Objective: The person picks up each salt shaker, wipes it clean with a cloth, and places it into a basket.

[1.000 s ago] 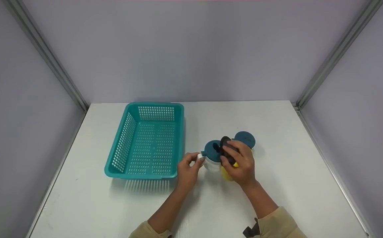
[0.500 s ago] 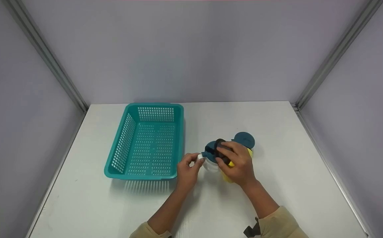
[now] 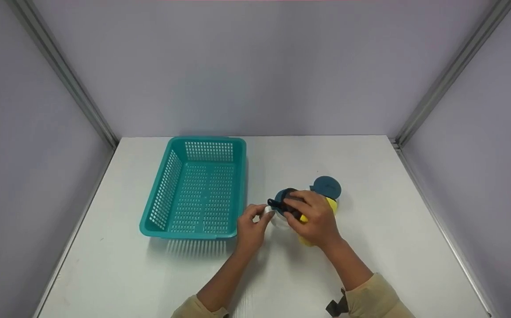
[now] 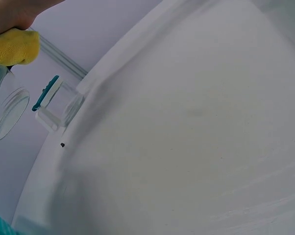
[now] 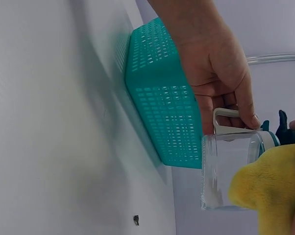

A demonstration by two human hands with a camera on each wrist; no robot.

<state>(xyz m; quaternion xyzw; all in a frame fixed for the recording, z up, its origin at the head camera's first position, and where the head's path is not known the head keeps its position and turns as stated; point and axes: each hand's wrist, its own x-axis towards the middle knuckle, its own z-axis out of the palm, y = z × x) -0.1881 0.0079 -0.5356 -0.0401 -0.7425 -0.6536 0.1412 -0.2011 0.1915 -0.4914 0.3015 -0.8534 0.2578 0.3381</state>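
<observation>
My left hand [image 3: 251, 227] pinches the white handle [image 5: 226, 129] of a clear jar [image 5: 228, 171] with a blue lid [image 3: 280, 195]. Over that lid, my right hand [image 3: 315, 221] grips a black rounded piece [image 3: 291, 202] with a narrow black tab pointing left, close to my left fingertips. What the black piece is, I cannot tell. A yellow cloth [image 5: 265, 181] is also held in the right hand and hangs down beside the jar. Just behind that hand stands a second clear jar [image 4: 64, 103] with a blue lid [image 3: 327, 187] and white handle.
A teal perforated basket [image 3: 237, 190] stands left of the jar, close to my left hand. Grey walls enclose the white table [image 3: 105, 269] at the back and sides. A small dark speck [image 5: 136, 220] lies on the tabletop.
My right hand has shifted left with the black piece, whose tab has swung across the lid toward the handle. The left hand keeps its hold; the basket and second jar stay put.
</observation>
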